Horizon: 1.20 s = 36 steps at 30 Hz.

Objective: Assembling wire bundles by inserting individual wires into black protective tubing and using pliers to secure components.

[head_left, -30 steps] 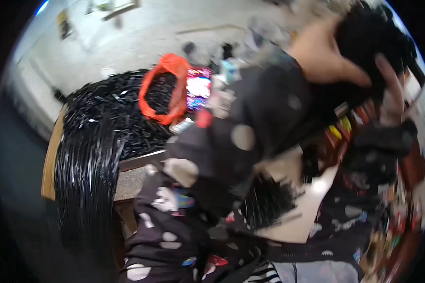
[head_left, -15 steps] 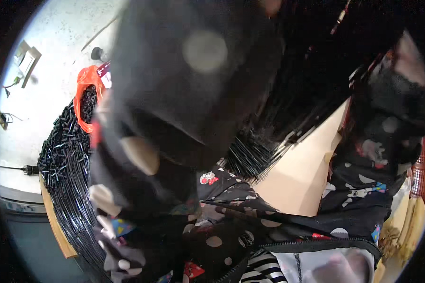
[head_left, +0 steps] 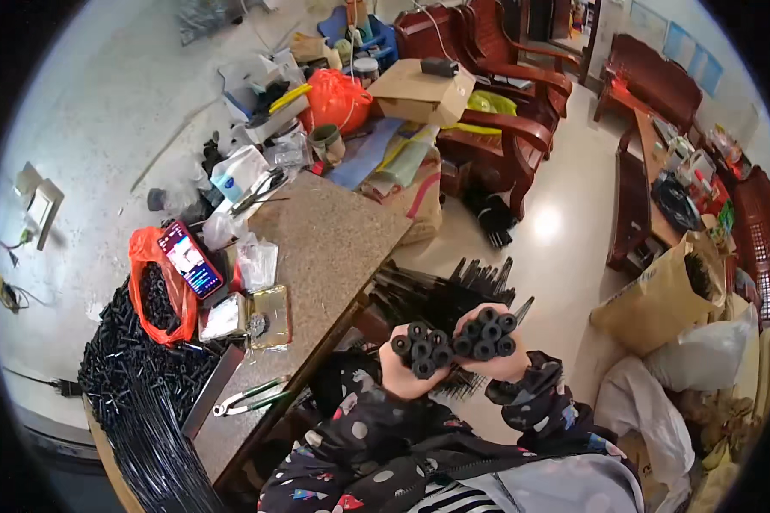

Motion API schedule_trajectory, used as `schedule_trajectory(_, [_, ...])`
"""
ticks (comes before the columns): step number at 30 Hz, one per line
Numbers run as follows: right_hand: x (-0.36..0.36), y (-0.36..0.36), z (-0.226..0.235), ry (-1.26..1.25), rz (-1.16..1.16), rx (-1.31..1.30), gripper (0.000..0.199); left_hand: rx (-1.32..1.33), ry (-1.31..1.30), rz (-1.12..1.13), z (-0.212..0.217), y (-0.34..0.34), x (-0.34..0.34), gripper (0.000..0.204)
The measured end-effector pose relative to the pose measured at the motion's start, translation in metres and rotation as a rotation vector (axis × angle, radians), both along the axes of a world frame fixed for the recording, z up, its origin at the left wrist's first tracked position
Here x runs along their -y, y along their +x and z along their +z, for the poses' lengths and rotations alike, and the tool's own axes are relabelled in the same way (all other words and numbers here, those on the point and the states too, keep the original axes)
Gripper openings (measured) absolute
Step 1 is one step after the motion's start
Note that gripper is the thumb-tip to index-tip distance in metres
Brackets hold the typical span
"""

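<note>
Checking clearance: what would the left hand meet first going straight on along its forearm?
Probably the tubes in the right hand, up and right of the left hand in the picture. Depth between the two bundles is hard to judge from this view.

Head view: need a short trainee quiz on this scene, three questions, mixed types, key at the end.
1. Multiple choice: what do the left hand and the right hand each hold?
A) a cardboard box
B) a bundle of black tubes
C) a tissue pack

2. True or false: the green-handled pliers are inside the open bag.

3. Fill in the blank: the bag beside the lit phone is coloured ____.

Key:
1. B
2. False; they lie on the table.
3. orange-red
</note>
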State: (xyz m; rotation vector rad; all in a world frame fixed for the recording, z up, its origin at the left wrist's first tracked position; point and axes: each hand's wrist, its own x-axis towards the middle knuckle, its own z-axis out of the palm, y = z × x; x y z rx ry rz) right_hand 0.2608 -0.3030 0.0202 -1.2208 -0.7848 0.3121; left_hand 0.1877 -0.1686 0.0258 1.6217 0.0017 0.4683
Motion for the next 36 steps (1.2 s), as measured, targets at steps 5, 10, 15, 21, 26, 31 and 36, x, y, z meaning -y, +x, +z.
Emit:
schedule_trajectory(5, [-0.014, -0.02, -0.011, 0.01, 0.089, -0.044, 0.049, -0.1, -0.125, 0.136, 0.008, -0.023, -0.04, 0.034])
schedule_trajectory(10, [-0.01, -0.008, -0.032, -0.135, 0.079, 0.011, 0.05, -0.082, 0.051, 0.015, -0.005, -0.028, -0.041, 0.033])
schedule_trajectory(15, [-0.024, 0.015, -0.064, -0.367, -0.013, 0.027, 0.039, 0.011, -0.035, 0.135, -0.016, -0.048, -0.039, 0.036])
schedule_trajectory(21, [-0.062, 0.041, -0.132, -0.729, -0.017, 0.011, 0.049, -0.008, -0.2, 0.08, -0.039, -0.054, -0.034, 0.035])
schedule_trajectory(26, [-0.095, 0.078, -0.178, -1.087, -0.038, -0.01, 0.062, -0.23, 0.006, -0.028, -0.035, -0.049, -0.037, 0.038])
schedule_trajectory(31, [-0.104, 0.085, -0.163, -0.685, -0.181, 0.209, 0.085, -0.183, -0.109, 0.036, -0.047, -0.043, -0.032, 0.041])
schedule_trajectory(36, [-0.076, 0.029, -0.049, -0.141, 0.849, -0.241, 0.103, -0.161, -0.243, -0.016, -0.054, -0.043, -0.042, 0.041])
